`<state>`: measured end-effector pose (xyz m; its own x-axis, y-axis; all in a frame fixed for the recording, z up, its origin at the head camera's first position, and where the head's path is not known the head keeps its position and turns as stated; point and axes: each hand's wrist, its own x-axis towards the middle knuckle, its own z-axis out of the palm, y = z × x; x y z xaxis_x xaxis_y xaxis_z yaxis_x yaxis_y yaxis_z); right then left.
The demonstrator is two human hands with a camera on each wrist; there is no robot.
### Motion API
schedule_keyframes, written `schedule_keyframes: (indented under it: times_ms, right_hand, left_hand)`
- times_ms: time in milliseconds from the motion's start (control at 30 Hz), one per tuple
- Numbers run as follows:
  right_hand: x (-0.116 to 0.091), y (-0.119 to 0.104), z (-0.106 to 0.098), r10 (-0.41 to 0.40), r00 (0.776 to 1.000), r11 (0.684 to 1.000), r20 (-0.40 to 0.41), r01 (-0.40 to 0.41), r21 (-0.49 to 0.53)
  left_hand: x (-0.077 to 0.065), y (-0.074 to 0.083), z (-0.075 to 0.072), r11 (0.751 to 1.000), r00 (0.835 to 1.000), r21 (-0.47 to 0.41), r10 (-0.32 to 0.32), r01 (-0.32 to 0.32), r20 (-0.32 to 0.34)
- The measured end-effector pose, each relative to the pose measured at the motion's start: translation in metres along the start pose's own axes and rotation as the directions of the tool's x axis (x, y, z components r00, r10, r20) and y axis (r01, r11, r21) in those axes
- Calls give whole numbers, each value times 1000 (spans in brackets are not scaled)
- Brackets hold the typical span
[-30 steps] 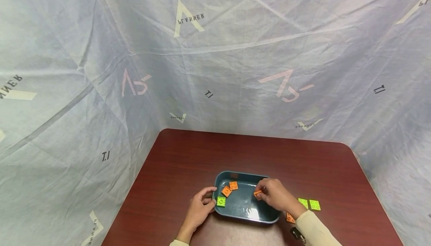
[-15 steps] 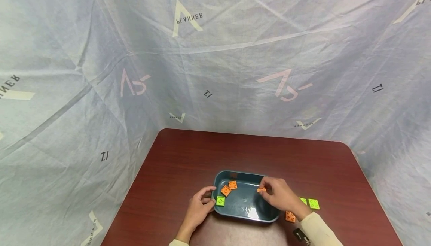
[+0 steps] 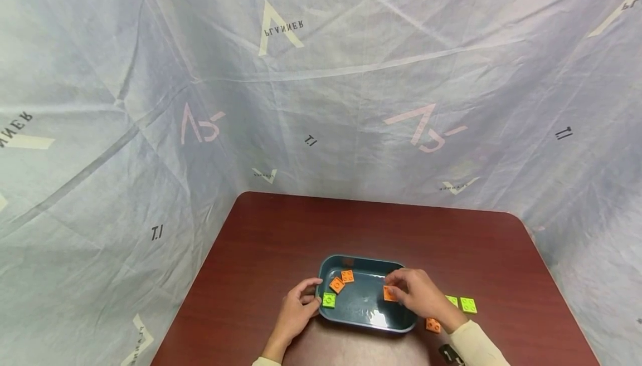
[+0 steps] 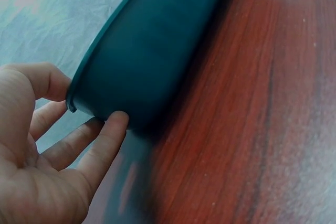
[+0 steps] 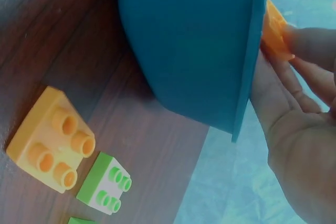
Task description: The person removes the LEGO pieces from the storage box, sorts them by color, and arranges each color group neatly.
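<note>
Your right hand (image 3: 420, 293) pinches a square orange block (image 3: 389, 293) between thumb and fingers, clamped on it over the right part of a dark teal tray (image 3: 368, 324). The right wrist view shows that block at the rim; whether it touches the tray, you cannot tell from here.

Your left hand (image 3: 296, 310) grips the tray's left end, clamped on its wall: one digit bends at the rim, while other fingertips press the outside.

Inside the tray, at the left, lie two more orange pieces, one farther (image 3: 347, 276) and one nearer (image 3: 336, 284), side by side. Just nearer to you sits a green block (image 3: 328, 299), beside the left wall.

Right of the tray, on the reddish-brown table (image 3: 281, 221), two lime bricks (image 3: 468, 305) lie side by side, the left one partly hidden by your right arm. Nearer to you is an orange brick (image 3: 433, 325), studs up. A small dark object (image 3: 450, 354), too unclear to name, shows by your pale right sleeve (image 3: 476, 343). Grey printed cloth (image 3: 351, 76) hangs behind.
</note>
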<state>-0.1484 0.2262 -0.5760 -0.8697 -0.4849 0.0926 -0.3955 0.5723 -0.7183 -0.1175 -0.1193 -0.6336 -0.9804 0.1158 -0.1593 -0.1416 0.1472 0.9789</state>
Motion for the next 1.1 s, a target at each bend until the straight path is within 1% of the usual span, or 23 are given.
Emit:
schedule_keyframes:
  times_ms: [67,167,233,333,567,733,900,1000,1100]
  right_hand:
    - [-1,0,0,-22,1000,999,-14,22,-30]
    - [-2,-1,0,-63,996,993,-59,57,-103]
    - [-2,0,0,-79,992,986,-99,63,-153]
    - [-2,1,0,-72,987,983,-145,46,-176]
    - [-4,0,-2,-15,977,994,-214,-9,-112]
    - [-9,-2,-6,7,972,996,-235,-29,-90]
    - [-17,-3,-9,57,967,998,-249,-54,18]
    - [-20,-3,-10,34,959,999,-282,-21,50]
    - [-23,-1,-12,-18,948,999,-318,25,20]
  left_hand:
    - [0,0,0,1000,1000,2,0,0,-1]
    - [1,0,0,1000,1000,4,2,-2,-3]
    - [1,0,0,1000,1000,4,5,-5,-3]
    - [1,0,-1,1000,1000,7,8,-8,-4]
    - [0,0,-2,1000,1000,12,15,-15,-6]
    - [1,-1,-2,1000,1000,9,14,-14,-6]
    - [1,-4,-1,1000,1000,4,12,-12,-2]
    - [2,-4,-1,1000,1000,6,10,-10,-4]
    - [2,-4,-1,1000,1000,10,13,-13,-4]
